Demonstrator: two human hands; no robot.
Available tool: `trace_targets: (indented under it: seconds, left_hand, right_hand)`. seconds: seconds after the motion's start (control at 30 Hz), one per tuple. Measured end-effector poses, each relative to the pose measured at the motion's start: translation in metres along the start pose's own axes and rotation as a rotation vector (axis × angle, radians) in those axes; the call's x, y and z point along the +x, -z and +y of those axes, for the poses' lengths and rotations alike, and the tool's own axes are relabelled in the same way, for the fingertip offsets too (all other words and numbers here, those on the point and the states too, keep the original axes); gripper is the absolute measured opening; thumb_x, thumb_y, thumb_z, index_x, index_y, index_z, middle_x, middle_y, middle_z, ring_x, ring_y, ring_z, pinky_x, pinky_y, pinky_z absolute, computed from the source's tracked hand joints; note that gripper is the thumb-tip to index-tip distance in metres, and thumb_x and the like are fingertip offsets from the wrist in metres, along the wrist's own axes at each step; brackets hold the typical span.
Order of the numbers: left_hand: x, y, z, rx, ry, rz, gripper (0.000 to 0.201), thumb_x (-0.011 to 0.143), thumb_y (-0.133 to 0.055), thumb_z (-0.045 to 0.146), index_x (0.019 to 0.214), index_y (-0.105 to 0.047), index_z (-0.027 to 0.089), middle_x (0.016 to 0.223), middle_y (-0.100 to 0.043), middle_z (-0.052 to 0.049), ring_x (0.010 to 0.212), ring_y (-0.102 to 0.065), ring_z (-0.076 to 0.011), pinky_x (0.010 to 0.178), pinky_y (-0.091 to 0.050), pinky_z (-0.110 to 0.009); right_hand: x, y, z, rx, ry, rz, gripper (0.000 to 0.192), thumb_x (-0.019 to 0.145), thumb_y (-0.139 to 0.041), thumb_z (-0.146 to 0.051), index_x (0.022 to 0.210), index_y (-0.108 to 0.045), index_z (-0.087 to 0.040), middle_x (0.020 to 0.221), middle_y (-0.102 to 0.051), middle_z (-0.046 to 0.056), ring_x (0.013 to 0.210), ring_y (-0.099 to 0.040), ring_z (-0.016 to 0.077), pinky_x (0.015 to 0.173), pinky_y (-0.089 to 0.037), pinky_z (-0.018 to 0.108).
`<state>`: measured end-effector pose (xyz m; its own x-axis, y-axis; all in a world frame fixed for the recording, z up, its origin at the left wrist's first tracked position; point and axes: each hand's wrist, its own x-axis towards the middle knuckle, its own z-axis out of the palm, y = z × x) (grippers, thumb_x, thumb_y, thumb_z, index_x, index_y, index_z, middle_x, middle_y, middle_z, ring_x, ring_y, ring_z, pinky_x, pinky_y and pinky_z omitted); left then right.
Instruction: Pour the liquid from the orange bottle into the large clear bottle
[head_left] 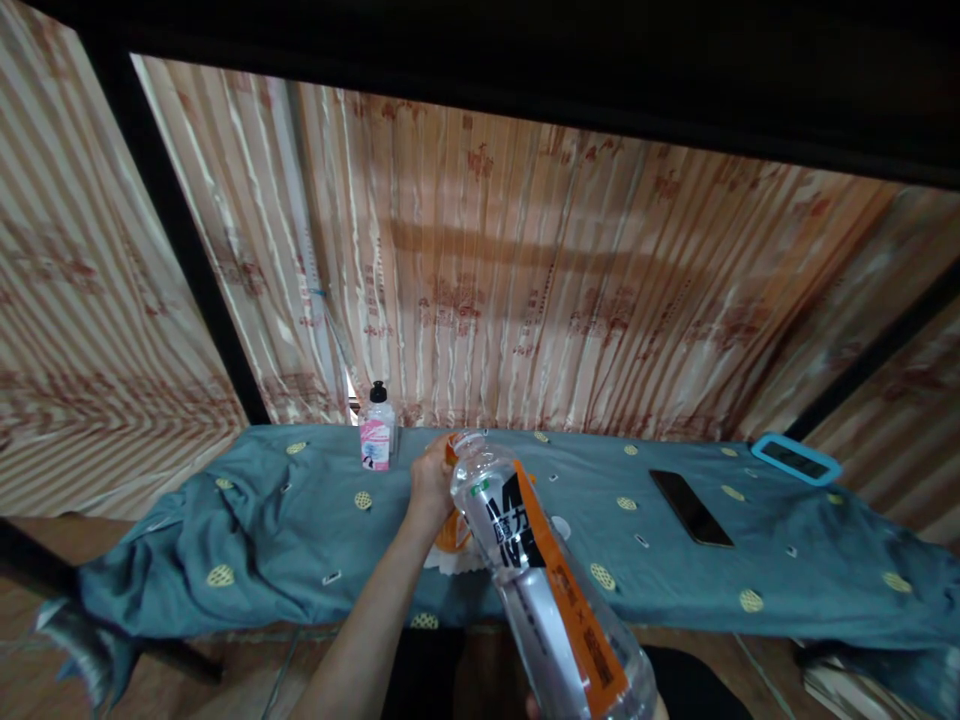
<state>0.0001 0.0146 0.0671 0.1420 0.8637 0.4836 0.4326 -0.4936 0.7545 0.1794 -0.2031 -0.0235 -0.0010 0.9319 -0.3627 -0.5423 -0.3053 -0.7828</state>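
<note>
A large clear plastic drink bottle (555, 590) with an orange, black and silver label slants across the middle, its neck pointing away from me. Only bits of my right hand (534, 706) show at the bottom edge, around the bottle's base. My left hand (431, 485) is closed beside the bottle's neck, on a small orange piece whose kind I cannot make out. Below that hand, partly hidden by the bottle, an orange object (452, 535) sits on a white scalloped mat (444, 562).
A small clear bottle (376, 440) with a pink label and black cap stands at the back left. A dark phone (690, 508) and a blue-framed object (796, 460) lie right on the teal patterned cloth (300, 540). Curtains and dark bars (172, 220) surround the surface.
</note>
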Motion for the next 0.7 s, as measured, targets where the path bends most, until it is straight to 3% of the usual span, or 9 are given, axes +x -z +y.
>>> trace_targets:
  seconds: [0.1,0.23,0.37,0.43,0.5,0.6,0.7]
  left_hand:
    - [0.0,0.001,0.003,-0.003,0.006,0.003,0.023,0.079,-0.05,0.029,0.085,-0.068,0.016,0.085,-0.071,-0.009,0.079,-0.064,-0.0205,0.074,-0.05,-0.03]
    - [0.0,0.001,0.001,-0.017,0.022,0.01,0.02,0.077,-0.053,0.027,0.087,-0.068,0.017,0.085,-0.071,-0.008,0.081,-0.064,-0.0205,0.077,-0.05,-0.03]
    - [-0.001,-0.001,-0.001,-0.03,0.027,0.019,0.024,0.079,-0.052,0.025,0.094,-0.067,0.016,0.094,-0.071,-0.009,0.089,-0.064,-0.0216,0.083,-0.05,-0.033]
    - [-0.001,-0.001,-0.001,-0.038,0.02,0.009,0.023,0.079,-0.052,0.024,0.094,-0.067,0.016,0.095,-0.071,-0.009,0.09,-0.064,-0.0213,0.083,-0.05,-0.033]
    - [-0.001,-0.001,0.0,-0.021,0.03,0.0,0.022,0.078,-0.054,0.023,0.094,-0.068,0.016,0.096,-0.071,-0.008,0.092,-0.064,-0.0211,0.084,-0.05,-0.032]
    - [-0.001,-0.001,0.002,0.001,0.073,-0.006,0.023,0.079,-0.055,0.027,0.095,-0.068,0.016,0.094,-0.071,-0.008,0.087,-0.065,-0.0208,0.082,-0.05,-0.031]
    - [-0.001,-0.001,0.003,-0.005,0.06,0.003,0.023,0.079,-0.055,0.027,0.095,-0.068,0.016,0.094,-0.071,-0.009,0.09,-0.065,-0.0211,0.083,-0.05,-0.031]
  right_hand:
    - [0.009,0.013,-0.006,-0.01,-0.037,-0.005,0.066,0.054,-0.068,-0.071,0.099,-0.066,-0.023,0.061,-0.069,0.006,0.059,-0.069,0.0319,0.055,-0.056,0.052]
    - [0.005,0.009,-0.002,0.009,-0.014,0.027,0.061,0.058,-0.068,-0.068,0.102,-0.066,-0.025,0.063,-0.07,0.006,0.055,-0.068,0.0299,0.049,-0.056,0.048]
    - [-0.013,-0.014,0.009,0.05,0.054,0.088,0.056,0.071,-0.054,-0.07,0.097,-0.067,-0.023,0.068,-0.072,0.009,0.053,-0.068,0.028,0.044,-0.055,0.043]
    - [-0.025,-0.032,0.012,0.071,0.102,0.12,0.059,0.062,-0.07,-0.062,0.108,-0.063,-0.026,0.079,-0.074,0.008,0.061,-0.07,0.0304,0.042,-0.054,0.041]
    - [-0.035,-0.05,0.011,0.11,0.235,0.198,0.078,0.05,-0.083,-0.05,0.118,-0.055,-0.025,0.086,-0.075,0.009,0.073,-0.07,0.0339,0.044,-0.054,0.04]
    - [-0.046,-0.072,0.006,0.211,0.373,0.319,0.089,0.05,-0.085,-0.046,0.127,-0.044,-0.027,0.083,-0.075,0.007,0.07,-0.071,0.0327,0.048,-0.055,0.04]
    - [-0.051,-0.082,0.002,0.249,0.408,0.31,0.09,0.049,-0.086,-0.044,0.126,-0.042,-0.03,0.088,-0.075,0.005,0.073,-0.072,0.0307,0.053,-0.056,0.038]
